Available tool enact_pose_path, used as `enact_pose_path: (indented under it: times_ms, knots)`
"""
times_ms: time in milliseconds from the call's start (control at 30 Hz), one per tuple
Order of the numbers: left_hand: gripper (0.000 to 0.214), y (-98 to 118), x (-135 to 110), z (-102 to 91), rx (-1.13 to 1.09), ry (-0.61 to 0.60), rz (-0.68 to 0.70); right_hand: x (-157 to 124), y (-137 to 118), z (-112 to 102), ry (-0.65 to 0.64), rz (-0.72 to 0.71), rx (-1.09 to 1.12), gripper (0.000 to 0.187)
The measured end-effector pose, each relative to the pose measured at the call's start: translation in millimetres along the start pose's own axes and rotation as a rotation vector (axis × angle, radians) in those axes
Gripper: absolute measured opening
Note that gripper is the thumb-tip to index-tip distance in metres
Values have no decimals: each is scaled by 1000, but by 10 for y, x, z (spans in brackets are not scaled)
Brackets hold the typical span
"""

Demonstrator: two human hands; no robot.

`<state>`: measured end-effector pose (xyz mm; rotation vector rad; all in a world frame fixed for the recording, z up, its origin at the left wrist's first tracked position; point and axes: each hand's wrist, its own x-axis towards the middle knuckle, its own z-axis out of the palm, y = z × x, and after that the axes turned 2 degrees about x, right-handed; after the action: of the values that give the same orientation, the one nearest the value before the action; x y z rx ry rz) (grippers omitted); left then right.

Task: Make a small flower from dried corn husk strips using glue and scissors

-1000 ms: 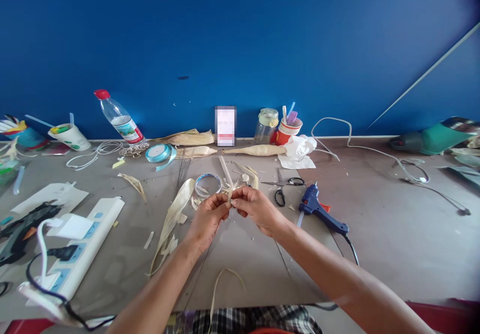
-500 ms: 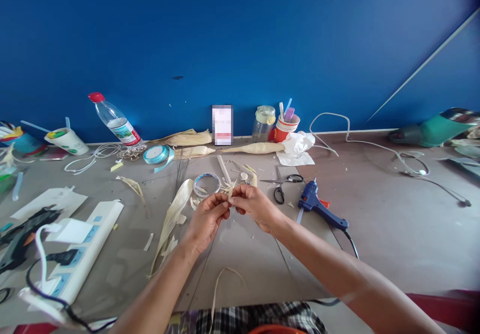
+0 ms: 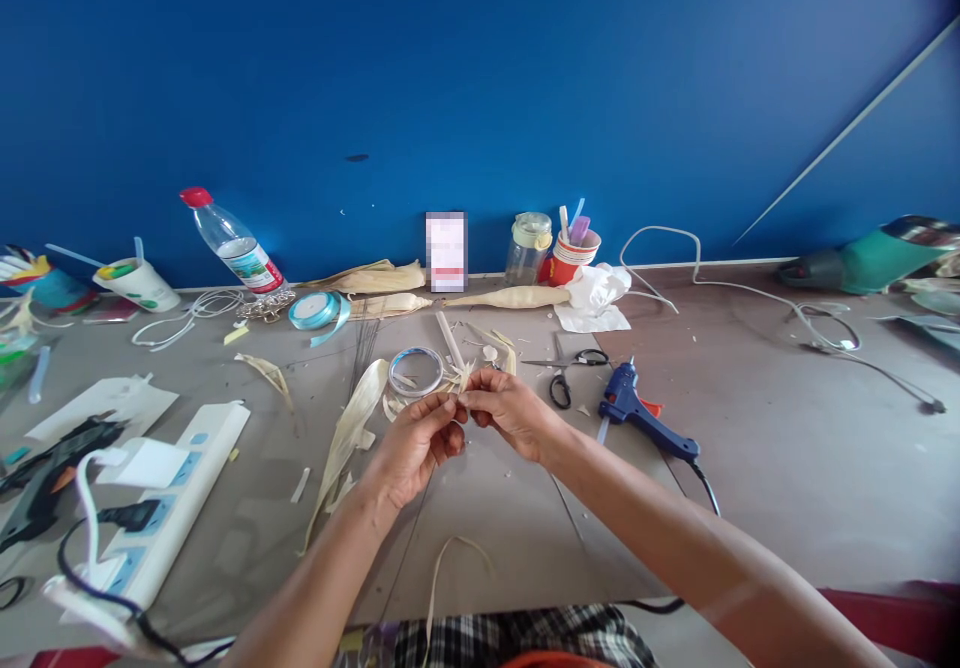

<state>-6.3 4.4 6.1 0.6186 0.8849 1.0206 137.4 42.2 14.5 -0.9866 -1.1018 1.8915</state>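
Both hands meet over the middle of the table, fingertips pinched together on a small bundle of pale dried corn husk (image 3: 461,380). My left hand (image 3: 420,438) grips its lower end, and my right hand (image 3: 506,408) holds it from the other side. Fingers cover most of the piece; frayed strips stick out above them. Just behind the hands lie a roll of tape (image 3: 415,372) and a white stick (image 3: 450,338). A long husk leaf (image 3: 351,428) rests left of my left hand. Black-handled scissors (image 3: 559,388) and a blue glue gun (image 3: 645,413) lie right of my right hand.
A power strip (image 3: 180,508) with plugs and cables fills the left front. Along the blue wall stand a tilted water bottle (image 3: 244,253), a ribbon spool (image 3: 315,310), a clear jar (image 3: 528,248) and a red paper cup (image 3: 571,256). A white cable (image 3: 750,286) runs along the right.
The hands stay together on the husk bundle, with only a slight shift of the left fingers. The whole view has moved a few pixels; nothing else has changed.
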Motion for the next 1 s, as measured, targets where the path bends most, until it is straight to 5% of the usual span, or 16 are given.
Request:
enact_pose_path:
  times_ms: [233, 533, 767, 1000]
  knots:
    - [15, 22, 1, 20, -34, -4, 9, 21, -37, 28, 11, 101, 114, 21]
    - [16, 18, 5, 13, -67, 3, 35, 33, -15, 89, -8, -3, 11, 16]
    - [15, 24, 17, 1, -112, 4, 57, 3, -50, 22, -117, 17, 141, 13]
    - [17, 41, 2, 19, -116, 15, 53, 31, -10, 15, -85, 14, 160, 10]
